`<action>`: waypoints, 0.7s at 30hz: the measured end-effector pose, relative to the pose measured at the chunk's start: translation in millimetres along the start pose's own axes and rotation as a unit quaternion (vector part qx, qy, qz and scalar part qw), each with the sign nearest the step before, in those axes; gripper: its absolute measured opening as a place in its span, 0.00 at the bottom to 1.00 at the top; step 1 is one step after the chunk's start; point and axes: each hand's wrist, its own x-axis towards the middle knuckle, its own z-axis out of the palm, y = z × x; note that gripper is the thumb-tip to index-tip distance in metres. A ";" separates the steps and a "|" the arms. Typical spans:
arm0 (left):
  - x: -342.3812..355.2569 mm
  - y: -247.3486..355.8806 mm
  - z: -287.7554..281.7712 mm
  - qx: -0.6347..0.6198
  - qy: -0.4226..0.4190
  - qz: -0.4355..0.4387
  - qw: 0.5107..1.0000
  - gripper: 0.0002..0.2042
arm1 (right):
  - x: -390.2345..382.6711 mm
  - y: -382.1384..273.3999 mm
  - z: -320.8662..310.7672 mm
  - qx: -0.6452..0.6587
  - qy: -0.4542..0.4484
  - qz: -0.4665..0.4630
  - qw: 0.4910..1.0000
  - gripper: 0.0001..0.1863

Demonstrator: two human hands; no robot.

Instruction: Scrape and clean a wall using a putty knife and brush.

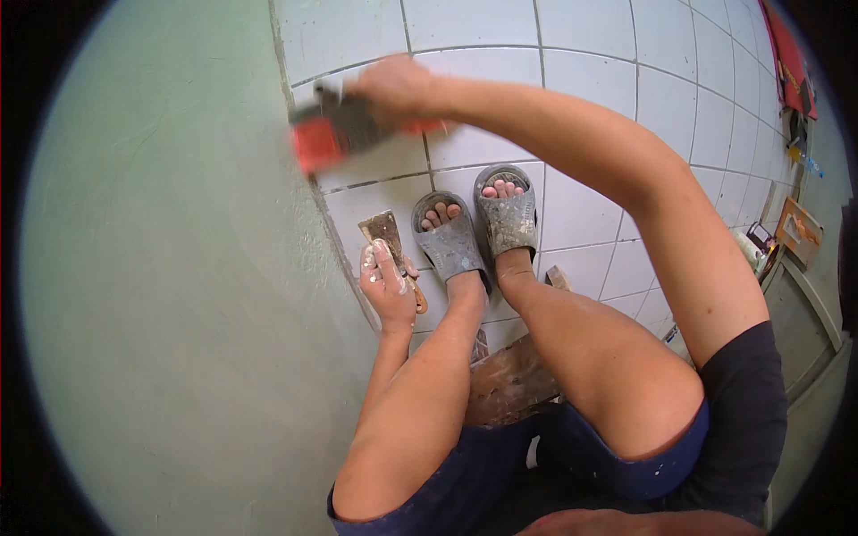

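My right hand, blurred by motion, grips a red-and-black tool near the seam where the smooth green wall meets the white tiled floor; the tool's exact kind is too smeared to tell. Lower down, beside my left sandal, my left hand is closed on a dirty putty knife with a wooden handle, its blade pointing up. White paste coats my fingers there. Both my feet rest on the tiles in grey, spattered sandals.
A worn board lies under my legs, with a small block nearby. At the right edge are red items, a bottle, a wooden-framed object and assorted small things along a grey panel.
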 end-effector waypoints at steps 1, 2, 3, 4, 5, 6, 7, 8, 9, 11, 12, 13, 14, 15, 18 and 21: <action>1.1 -1.4 1.1 -0.012 -0.004 -0.015 1.000 0.16 | 16.0 13.3 -15.9 -0.026 0.058 0.044 0.997 0.20; 1.7 -1.5 0.8 -0.003 -0.003 -0.025 1.000 0.17 | 28.2 25.0 -36.7 -0.034 0.096 0.081 0.991 0.21; 4.7 -1.6 0.2 0.006 -0.008 -0.046 0.999 0.17 | 33.8 37.6 -52.5 -0.016 0.225 0.060 0.972 0.22; 7.3 -1.2 -0.9 0.015 -0.013 -0.065 0.998 0.17 | 36.2 48.2 -69.8 0.003 0.344 0.044 0.938 0.23; 11.7 -1.2 -1.3 0.009 -0.008 -0.078 0.997 0.17 | 40.9 61.3 -90.1 0.006 0.350 0.107 0.931 0.13; 16.6 -1.3 -2.2 0.004 -0.004 -0.089 0.996 0.18 | 34.1 70.8 -101.1 -0.050 0.448 0.088 0.888 0.16; 22.8 -1.8 -3.2 -0.008 -0.003 -0.095 0.995 0.18 | 21.2 83.8 -108.2 -0.113 0.463 0.123 0.870 0.17; 29.5 -2.7 -4.5 -0.005 0.001 -0.099 0.995 0.18 | 4.6 95.5 -111.2 -0.164 0.533 0.086 0.826 0.17; 38.1 -4.9 -4.7 -0.010 0.003 -0.101 0.995 0.18 | -11.6 109.5 -110.2 -0.230 0.485 0.121 0.835 0.15; 52.6 -10.1 -4.9 -0.017 0.003 -0.098 0.995 0.18 | -56.8 131.4 -98.5 -0.292 0.425 0.098 0.851 0.10; 60.2 -12.4 -4.8 -0.016 0.002 -0.097 0.995 0.18 | -78.2 136.0 -87.6 -0.294 0.360 0.110 0.879 0.19; 67.9 -14.7 -4.1 -0.017 0.000 -0.095 0.995 0.18 | -95.2 136.7 -77.0 -0.290 0.272 0.151 0.905 0.28; 74.3 -16.7 -3.0 -0.032 -0.004 -0.101 0.994 0.18 | -112.9 130.2 -64.4 -0.295 0.280 0.116 0.906 0.32; 79.8 -18.4 -1.1 -0.027 -0.007 -0.092 0.995 0.18 | -125.9 117.1 -51.0 -0.292 0.253 0.147 0.910 0.34; 86.6 -21.5 4.7 -0.036 -0.009 -0.092 0.995 0.18 | -158.5 48.9 -13.8 -0.315 0.308 0.140 0.887 0.39; 88.6 -19.6 9.7 -0.094 -0.021 -0.107 0.990 0.17 | -156.4 -30.6 22.8 -0.050 0.231 0.138 0.962 0.41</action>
